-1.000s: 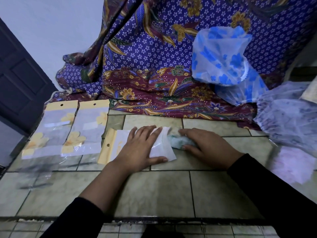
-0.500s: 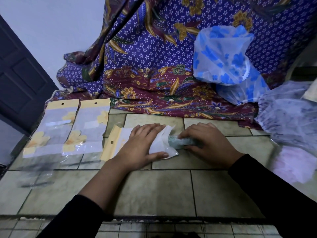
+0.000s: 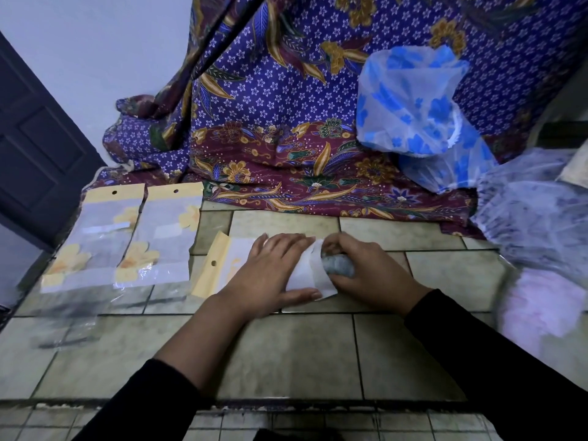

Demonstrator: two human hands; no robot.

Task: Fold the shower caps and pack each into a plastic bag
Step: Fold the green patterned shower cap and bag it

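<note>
Centre frame, on the tiles (image 3: pixel 286 351): my left hand (image 3: pixel 270 272) lies flat, fingers straight, pinning the slick plastic bag (image 3: pixel 305 276); my right hand (image 3: pixel 366 275) curls round the folded shower cap (image 3: pixel 339 268) at the bag's mouth, which is light, soft and springy, so I judge it best gripped across the roll.

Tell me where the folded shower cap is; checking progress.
Head view, centre: folded grey shower cap in the right hand, at the mouth of the clear yellow-topped plastic bag.

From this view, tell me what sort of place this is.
Probably a home rather than a factory: the packing is done on a tiled surface, a batik cloth is draped behind it, and a dark panelled door stands at left.
</note>
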